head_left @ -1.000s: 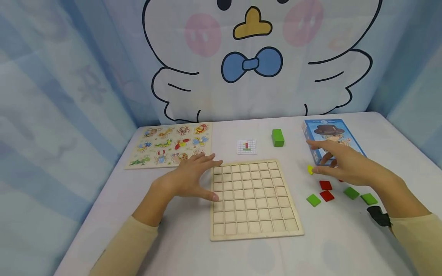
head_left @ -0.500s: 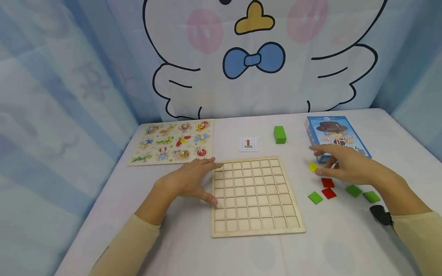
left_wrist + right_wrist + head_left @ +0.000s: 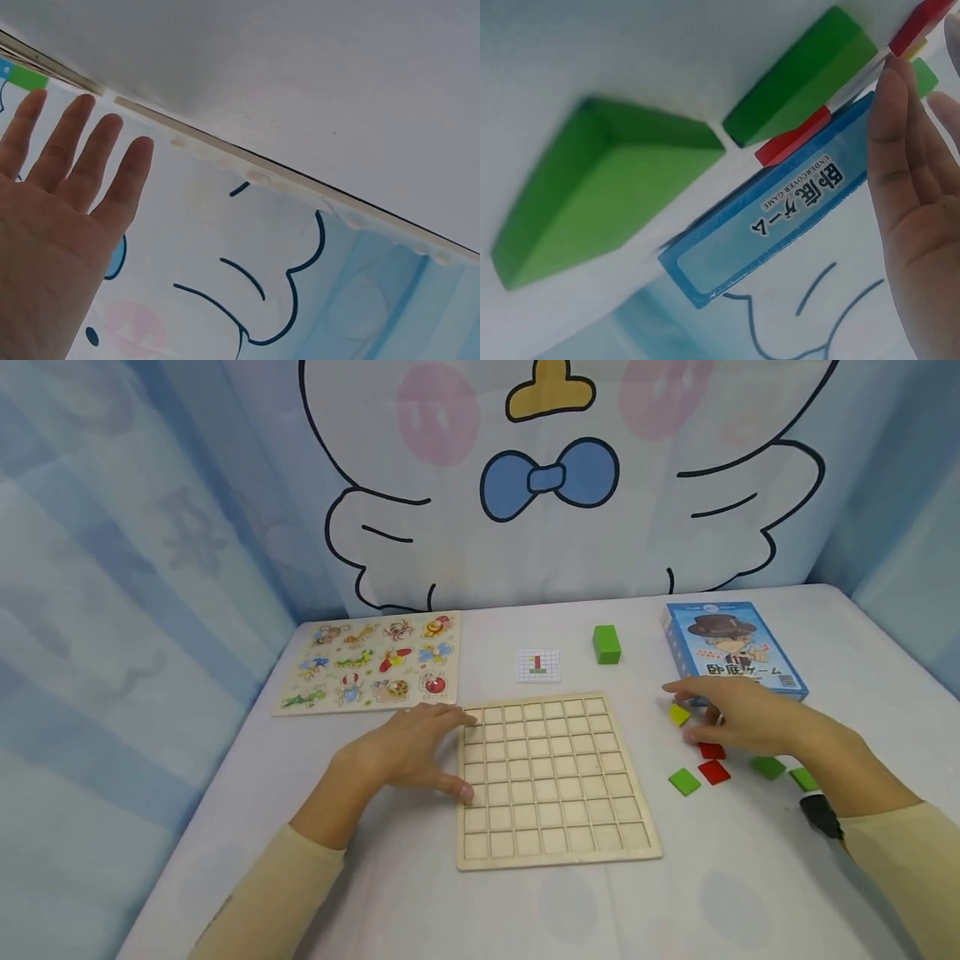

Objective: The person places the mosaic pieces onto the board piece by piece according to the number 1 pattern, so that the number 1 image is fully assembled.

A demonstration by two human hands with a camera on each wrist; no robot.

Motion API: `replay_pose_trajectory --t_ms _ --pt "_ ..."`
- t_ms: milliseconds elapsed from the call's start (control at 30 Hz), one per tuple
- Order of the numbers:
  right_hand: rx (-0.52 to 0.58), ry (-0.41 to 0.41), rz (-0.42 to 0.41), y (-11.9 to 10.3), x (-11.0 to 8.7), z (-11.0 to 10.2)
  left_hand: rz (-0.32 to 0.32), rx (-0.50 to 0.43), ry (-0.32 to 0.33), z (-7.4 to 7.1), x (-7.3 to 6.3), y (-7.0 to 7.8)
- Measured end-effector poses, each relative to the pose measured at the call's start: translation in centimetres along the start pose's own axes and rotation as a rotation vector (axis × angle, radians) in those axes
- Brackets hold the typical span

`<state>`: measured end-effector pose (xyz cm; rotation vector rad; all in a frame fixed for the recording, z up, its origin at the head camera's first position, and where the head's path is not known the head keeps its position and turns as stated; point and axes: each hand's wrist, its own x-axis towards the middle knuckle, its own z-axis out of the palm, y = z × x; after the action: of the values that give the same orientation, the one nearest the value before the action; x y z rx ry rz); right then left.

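My left hand rests at the left edge of the wooden grid board, thumb and fingertips on its rim. In the left wrist view the fingers of that hand are spread and straight. My right hand hovers over the small tiles on the right, thumb and fingers apart. Its thumb overlaps a red tile, and a yellow tile shows between thumb and index finger. Another red tile and a green tile lie nearer. The right wrist view shows the hand with fingers extended.
Green tiles lie under the right forearm. A blue card-game box stands behind the right hand. Farther back are a green block, a small pattern card and an insect puzzle board.
My right hand has shifted slightly toward me; its thumb has left the yellow tile's edge and now overlaps a red tile. The left hand stays at the board. The head view has tilted down slightly.
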<state>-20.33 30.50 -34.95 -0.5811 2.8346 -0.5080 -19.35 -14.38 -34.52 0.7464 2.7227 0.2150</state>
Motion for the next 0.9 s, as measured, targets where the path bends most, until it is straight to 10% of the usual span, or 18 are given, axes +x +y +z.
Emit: replay_pose_trajectory --t_ms 900 --pt "0.006 -0.021 -0.003 -0.2 0.2 0.8 -0.044 0.016 0.028 1.1 -0.4 -0.3"
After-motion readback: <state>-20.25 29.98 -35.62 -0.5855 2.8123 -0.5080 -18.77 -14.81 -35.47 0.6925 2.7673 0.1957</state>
